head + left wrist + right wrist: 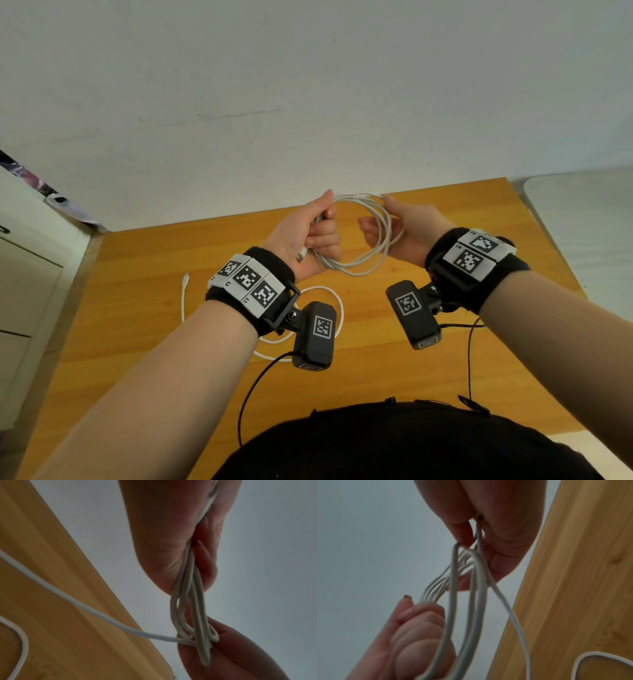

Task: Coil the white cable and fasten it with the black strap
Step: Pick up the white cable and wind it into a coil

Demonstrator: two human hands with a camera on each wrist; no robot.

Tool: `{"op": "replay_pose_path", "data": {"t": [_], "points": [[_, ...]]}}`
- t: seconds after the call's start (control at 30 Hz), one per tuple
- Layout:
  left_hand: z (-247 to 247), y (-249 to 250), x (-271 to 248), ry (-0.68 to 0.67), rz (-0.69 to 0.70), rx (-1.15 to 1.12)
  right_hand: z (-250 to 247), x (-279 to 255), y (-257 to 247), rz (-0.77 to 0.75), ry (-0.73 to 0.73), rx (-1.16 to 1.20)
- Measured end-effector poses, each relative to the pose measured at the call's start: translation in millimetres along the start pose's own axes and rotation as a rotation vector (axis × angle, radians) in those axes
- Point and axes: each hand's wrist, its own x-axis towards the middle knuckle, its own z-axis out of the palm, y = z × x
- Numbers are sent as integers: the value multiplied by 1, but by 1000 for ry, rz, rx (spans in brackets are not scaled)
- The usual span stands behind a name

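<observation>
I hold a coil of white cable (386, 222) up over the wooden table (376, 370), between both hands. My left hand (322, 236) grips the coil's left side in a fist, and a connector (301, 257) sticks out below the palm. My right hand (411, 226) pinches the coil's right side with thumb and fingers. The left wrist view shows the strands (188, 601) running from my left hand (171, 547) down to my right hand (231, 649). The uncoiled tail (184, 301) lies looped on the table, ending in a connector (186, 276). No black strap is in view.
A white wall rises behind the table's far edge. A pale drawer unit (27, 274) stands to the left and a white surface (582, 222) adjoins the table on the right. Black camera leads (469, 359) hang from both wrists.
</observation>
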Motion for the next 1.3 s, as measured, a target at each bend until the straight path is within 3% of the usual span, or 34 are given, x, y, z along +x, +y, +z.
{"op": "replay_pose_path", "data": {"t": [0.2,0.53,0.63,0.9,1.1,1.3], "points": [[0,-5,5,228,88,109,6,5,1,-25,-20,65],[14,-5,0,104,71,216,3,15,3,-138,127,62],[17,-3,2,98,88,108,1,16,2,-179,98,80],[16,5,13,149,140,-350,-4,11,19,-103,-8,163],[16,15,17,173,216,-420,-6,2,39,-31,-98,-171],[20,20,17,149,238,-442,-1,1,52,72,-178,-281]]}}
